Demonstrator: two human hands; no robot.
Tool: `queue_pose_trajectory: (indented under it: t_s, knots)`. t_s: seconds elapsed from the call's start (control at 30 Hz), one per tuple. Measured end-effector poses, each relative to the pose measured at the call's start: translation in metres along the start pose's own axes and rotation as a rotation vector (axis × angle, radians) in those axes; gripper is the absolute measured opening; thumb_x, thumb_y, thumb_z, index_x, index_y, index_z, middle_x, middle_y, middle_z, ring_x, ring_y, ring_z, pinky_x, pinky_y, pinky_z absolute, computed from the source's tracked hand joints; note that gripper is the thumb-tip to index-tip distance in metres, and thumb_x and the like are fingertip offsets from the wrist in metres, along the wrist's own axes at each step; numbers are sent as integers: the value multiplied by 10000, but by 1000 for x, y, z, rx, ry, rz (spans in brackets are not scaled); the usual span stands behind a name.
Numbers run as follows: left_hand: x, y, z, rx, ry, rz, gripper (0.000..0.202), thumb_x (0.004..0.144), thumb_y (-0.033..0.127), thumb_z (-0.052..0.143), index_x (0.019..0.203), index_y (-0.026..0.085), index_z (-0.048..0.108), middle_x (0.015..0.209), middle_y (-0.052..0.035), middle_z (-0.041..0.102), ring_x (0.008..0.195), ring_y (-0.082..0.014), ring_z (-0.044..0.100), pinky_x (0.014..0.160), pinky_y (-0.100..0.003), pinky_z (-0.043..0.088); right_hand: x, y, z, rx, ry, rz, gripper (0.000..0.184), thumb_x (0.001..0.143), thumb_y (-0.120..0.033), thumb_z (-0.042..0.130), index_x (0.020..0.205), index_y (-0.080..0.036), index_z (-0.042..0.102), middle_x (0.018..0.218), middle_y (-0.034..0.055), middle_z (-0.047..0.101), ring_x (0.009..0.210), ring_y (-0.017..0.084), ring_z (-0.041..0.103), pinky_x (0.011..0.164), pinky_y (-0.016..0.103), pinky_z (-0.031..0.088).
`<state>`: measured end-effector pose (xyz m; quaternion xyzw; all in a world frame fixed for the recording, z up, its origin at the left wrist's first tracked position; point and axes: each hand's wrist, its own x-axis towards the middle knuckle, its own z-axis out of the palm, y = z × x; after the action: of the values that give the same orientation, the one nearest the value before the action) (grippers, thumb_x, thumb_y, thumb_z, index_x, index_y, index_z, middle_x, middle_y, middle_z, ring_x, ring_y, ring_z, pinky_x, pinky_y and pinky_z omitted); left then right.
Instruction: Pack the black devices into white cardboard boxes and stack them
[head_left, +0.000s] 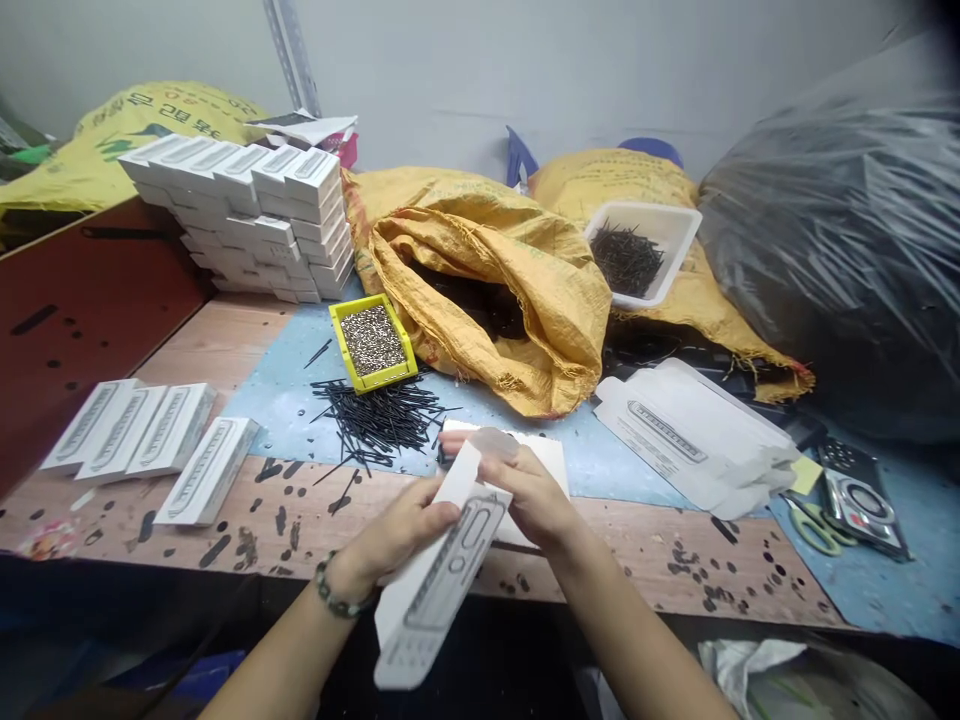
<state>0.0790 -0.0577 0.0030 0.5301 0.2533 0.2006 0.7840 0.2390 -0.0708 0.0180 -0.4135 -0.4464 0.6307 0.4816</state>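
Observation:
A white cardboard box with a printed outline drawing is tilted between my hands over the table's front edge. Its near end flap hangs loose toward me. My left hand, with a beaded bracelet at the wrist, is closed around the box's left side, thumb on top. At the far end, my right hand has its fingers closed on the box's upper part, somewhat blurred. Beyond them lies a white sheet or flat card, partly covered by the right hand. Just past the hands is a pile of thin black rods.
Finished-looking boxes lie at left, below a tall box stack. A yellow tray holds small metal parts. Behind are an open yellow sack and a white bin. Flat cartons and scissors lie right.

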Motion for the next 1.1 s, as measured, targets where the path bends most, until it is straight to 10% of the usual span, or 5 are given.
queue_pose_trajectory:
  t_s: [0.13,0.3,0.5,0.77,1.1]
  knots:
    - [1,3,-2,749,478,396,721,679,248,730,1295,250,355,1238,-99,515,1077,-241,540,913,-400,473,1,16,6,-193,323,-181,405,890,-498,526,1178,-234,632,1173,81,612,1117,240,560,1009,423,420]
    - [7,-2,-4,1030,497,567,476,683,105,609,1108,208,420,956,-49,533,901,-203,546,762,-349,518,-8,4,11,-426,67,-383,439,969,-483,348,1284,-268,567,1270,73,542,1218,216,491,1047,393,400]
    - [9,-5,-12,1095,528,895,690,723,72,609,1301,182,248,1151,-129,472,1078,-220,500,846,-378,519,-9,-1,13,-351,171,-378,172,903,-269,572,1053,-280,656,1111,37,662,1041,191,620,883,341,523]
    - [11,9,-19,924,558,816,640,761,250,697,1240,235,273,1201,-125,413,1098,-224,487,858,-388,505,-12,10,19,-402,81,-402,429,893,-287,588,1302,-381,499,1496,20,329,1362,237,340,1005,395,453]
    - [11,15,-22,931,533,818,764,721,148,694,1308,252,217,1225,-125,398,1151,-234,462,925,-428,484,-5,-1,19,-333,159,-430,231,904,-316,571,1123,-308,642,1334,46,527,1255,221,484,990,372,471]
